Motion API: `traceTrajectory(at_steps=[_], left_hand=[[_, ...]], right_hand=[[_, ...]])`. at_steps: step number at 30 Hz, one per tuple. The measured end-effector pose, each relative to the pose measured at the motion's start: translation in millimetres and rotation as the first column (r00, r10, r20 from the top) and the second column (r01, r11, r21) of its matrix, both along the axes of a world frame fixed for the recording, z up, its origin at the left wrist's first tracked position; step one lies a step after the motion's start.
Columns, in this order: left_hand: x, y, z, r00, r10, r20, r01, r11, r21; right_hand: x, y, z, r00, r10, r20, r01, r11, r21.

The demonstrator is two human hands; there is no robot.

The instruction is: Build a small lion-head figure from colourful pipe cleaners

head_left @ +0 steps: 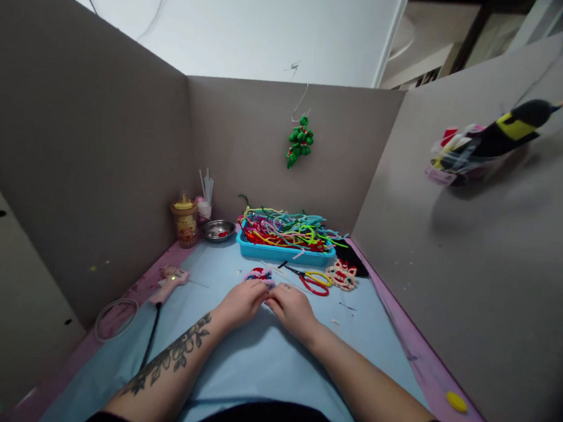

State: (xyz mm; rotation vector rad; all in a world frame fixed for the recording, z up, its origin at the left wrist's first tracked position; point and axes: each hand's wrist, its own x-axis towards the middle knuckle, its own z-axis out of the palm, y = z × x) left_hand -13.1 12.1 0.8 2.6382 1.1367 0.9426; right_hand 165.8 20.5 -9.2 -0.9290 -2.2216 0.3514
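My left hand (243,301) and my right hand (291,307) meet over the blue cloth (265,364), their fingers closed and fingertips together. What they pinch is too small or hidden to make out. Just beyond my fingers shows a small fuzzy pipe-cleaner piece (259,274) in red, lilac and blue, partly covered by my left hand. I cannot tell whether my fingers grip it. Scissors (311,281) with one red and one yellow handle lie past my right hand. A pink and red pipe-cleaner ornament (342,275) rests to their right.
Behind stands a blue tray (284,254) heaped with colourful pipe cleaners (290,229). At left are a pink glue gun (172,285) with a cord, a metal bowl (218,230) and a lidded cup (185,222). Grey partitions (248,147) enclose the table; a green ornament (300,142) hangs there.
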Motion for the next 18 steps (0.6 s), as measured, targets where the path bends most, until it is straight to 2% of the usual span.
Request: traceTrajectory(at_steps=[3, 5, 8, 12, 14, 18], left_hand=[[0, 0, -1.1, 1.0, -0.001, 0.018, 0.002, 0.999, -0.051], [0, 2, -2.6, 0.999, 0.026, 0.035, -0.023, 0.996, -0.081], [-1, 7, -5.0, 0.986, 0.1, 0.131, -0.087, 0.991, -0.098], [-5, 13, -8.9, 0.927, 0.212, 0.309, -0.167, 0.972, -0.165], [-6, 15, -11.1, 0.904, 0.217, 0.368, -0.15, 0.968, -0.201], [-7, 15, -14.7, 0.907, 0.144, 0.395, -0.072, 0.979, -0.191]], right_hand=[[0, 0, -1.2, 0.999, 0.005, 0.035, -0.007, 0.999, 0.044], [-1, 1, -1.3, 1.0, 0.011, 0.005, -0.011, 1.0, 0.025], [-2, 4, -1.0, 0.987, -0.001, -0.159, -0.02, 0.991, -0.129], [-1, 10, -1.8, 0.905, -0.135, -0.403, -0.061, 0.897, -0.437], [1, 12, -2.3, 0.875, -0.198, -0.442, -0.043, 0.877, -0.478], [4, 14, -2.8, 0.856, -0.251, -0.452, 0.027, 0.895, -0.445]])
